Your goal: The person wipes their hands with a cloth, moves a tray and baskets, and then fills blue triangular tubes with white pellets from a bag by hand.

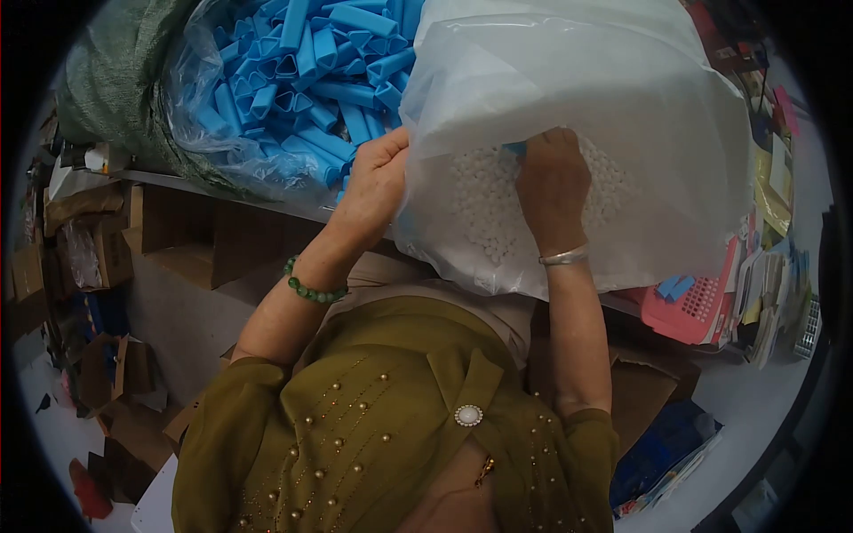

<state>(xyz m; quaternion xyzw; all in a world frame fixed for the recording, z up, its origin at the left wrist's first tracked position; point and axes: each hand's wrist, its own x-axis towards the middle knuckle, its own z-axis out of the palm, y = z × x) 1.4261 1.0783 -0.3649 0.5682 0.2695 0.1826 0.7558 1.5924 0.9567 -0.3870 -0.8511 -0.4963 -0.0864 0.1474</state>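
My left hand [378,182] is closed on the left edge of a large white plastic bag [693,169], beside the heap of blue tubes. Inside the bag lie many small white pellets [484,209]. Reaching into the bag's mouth, my right hand [555,182] is closed over the pellets, its fingertips turned away from view. A bit of a blue piece [514,147] shows at its left side and appears held in the fingers; most of it is hidden. To the left, many blue triangular hollow tubes [311,67] fill a clear plastic bag [191,115].
A green woven sack [111,98] surrounds the clear bag. At the right sits a pink basket [680,311] with small blue pieces on it, beside stacked papers [764,302]. Open cardboard boxes [182,235] stand under the table's left side.
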